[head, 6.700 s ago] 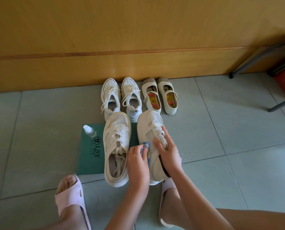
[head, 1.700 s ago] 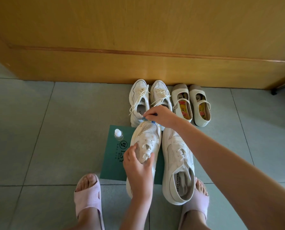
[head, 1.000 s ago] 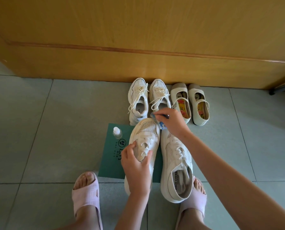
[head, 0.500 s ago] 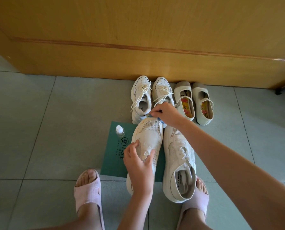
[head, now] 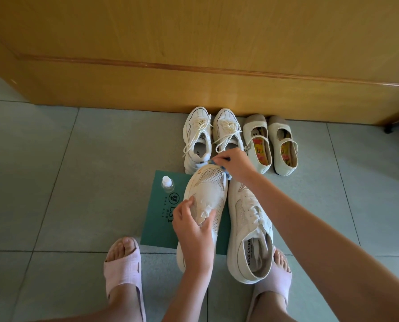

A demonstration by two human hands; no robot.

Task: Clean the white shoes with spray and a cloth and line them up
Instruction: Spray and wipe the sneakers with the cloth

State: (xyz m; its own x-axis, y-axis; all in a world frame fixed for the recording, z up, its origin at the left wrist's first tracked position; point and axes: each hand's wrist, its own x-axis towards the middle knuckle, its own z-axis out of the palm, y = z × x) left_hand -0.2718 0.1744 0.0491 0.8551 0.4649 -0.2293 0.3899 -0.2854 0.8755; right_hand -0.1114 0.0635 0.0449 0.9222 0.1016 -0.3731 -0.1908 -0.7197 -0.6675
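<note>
The cloth (head: 212,162) is mostly hidden under the right hand (head: 234,165), which pinches it against the toe of a white mesh sneaker (head: 209,188); only blue edges show. The left hand (head: 193,231) grips that sneaker's laces, covering its opening. The sneaker lies on the mat (head: 161,219), heel past the near edge.

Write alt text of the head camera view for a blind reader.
A person's left hand grips a white mesh sneaker on a green mat while the right hand holds a blue cloth to its toe. Its partner lies beside it, a spray bottle stands on the mat, and other shoes stand against a wooden panel.
</note>
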